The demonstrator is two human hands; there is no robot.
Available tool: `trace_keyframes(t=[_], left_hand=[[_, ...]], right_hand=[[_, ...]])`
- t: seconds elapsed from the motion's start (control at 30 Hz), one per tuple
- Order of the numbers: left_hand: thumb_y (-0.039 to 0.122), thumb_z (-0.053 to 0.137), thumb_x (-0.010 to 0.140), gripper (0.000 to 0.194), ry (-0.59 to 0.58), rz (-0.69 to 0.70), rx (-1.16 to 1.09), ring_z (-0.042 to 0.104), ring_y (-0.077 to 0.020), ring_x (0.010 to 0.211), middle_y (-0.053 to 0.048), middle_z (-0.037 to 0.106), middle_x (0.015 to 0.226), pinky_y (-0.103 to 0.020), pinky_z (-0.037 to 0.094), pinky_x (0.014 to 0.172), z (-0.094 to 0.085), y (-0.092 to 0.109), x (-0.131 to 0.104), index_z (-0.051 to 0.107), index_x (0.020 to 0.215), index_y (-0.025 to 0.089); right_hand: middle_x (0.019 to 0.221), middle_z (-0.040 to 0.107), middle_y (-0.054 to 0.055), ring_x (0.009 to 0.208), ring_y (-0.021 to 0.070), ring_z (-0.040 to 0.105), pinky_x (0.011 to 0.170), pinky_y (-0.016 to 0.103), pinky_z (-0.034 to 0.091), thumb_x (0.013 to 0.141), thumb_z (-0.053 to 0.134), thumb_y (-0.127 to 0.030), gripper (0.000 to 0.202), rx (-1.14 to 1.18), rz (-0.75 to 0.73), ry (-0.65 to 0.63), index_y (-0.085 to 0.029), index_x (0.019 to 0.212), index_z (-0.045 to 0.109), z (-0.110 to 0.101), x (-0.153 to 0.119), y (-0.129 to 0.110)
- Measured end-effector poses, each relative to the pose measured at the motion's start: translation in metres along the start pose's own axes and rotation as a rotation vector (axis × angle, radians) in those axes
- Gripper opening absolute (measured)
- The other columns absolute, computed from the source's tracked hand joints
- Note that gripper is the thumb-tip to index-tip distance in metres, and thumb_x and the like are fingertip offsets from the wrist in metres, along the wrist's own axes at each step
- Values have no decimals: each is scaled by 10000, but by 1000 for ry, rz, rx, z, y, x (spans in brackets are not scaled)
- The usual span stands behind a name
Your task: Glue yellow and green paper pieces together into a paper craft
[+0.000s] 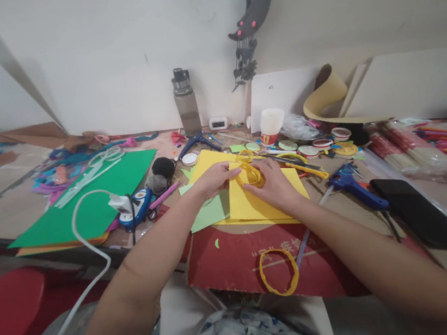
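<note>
Over a stack of yellow sheets (269, 205), both my hands are closed on a looped yellow strip (252, 173). My left hand (217, 179) pinches it from the left with thumb and fingertips. On the other side, my right hand (270, 182) curls its fingers round the loops. Light green sheets (208, 213) lie partly under the yellow ones. Nearer my body, a yellow ring (263, 280) lies on a red printed board (227, 260). Just past my right hand are yellow-handled scissors (310, 170).
A blue glue gun (358, 191) and a black phone (423, 212) lie at the right. Leftward are a green sheet (125, 175) and a blue-white power strip (136, 209) with a trailing white cable (94, 250). A grey bottle (186, 103) and a paper cup (271, 128) stand behind.
</note>
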State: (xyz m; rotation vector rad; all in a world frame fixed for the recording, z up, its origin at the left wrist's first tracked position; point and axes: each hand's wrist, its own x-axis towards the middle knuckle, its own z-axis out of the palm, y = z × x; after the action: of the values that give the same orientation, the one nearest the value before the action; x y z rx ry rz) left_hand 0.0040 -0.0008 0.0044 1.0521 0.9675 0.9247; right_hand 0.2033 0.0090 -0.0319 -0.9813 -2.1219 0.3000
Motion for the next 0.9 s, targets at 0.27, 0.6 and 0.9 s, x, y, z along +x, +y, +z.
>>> trace_keyframes(t=[0.27, 0.6, 0.9], left_hand=[[319, 875, 612, 369, 11, 13, 34, 639, -120, 646, -41, 707, 784, -221, 469, 596, -2, 0, 1, 683, 846, 108], [374, 728, 804, 452, 316, 160, 505, 601, -136, 708, -75, 674, 957, -280, 489, 697, -7, 0, 4, 630, 1175, 136], [208, 587, 888, 161, -108, 633, 1052, 558, -218, 1189, -92, 644, 1224, -356, 402, 1042, -10, 14, -4, 722, 976, 211]], right_hand=[[1240, 499, 154, 1205, 339, 450, 1026, 543, 400, 756, 741, -384, 641, -49, -22, 69, -220, 1328, 504, -3, 0, -7], [1065, 639, 79, 1033, 278, 492, 925, 480, 382, 882, 641, -292, 117, -116, -178, 41, -244, 804, 714, -4, 0, -5], [949, 671, 70, 957, 265, 559, 906, 466, 435, 901, 560, -234, 134, 10, -145, -17, -255, 852, 683, -9, 4, -4]])
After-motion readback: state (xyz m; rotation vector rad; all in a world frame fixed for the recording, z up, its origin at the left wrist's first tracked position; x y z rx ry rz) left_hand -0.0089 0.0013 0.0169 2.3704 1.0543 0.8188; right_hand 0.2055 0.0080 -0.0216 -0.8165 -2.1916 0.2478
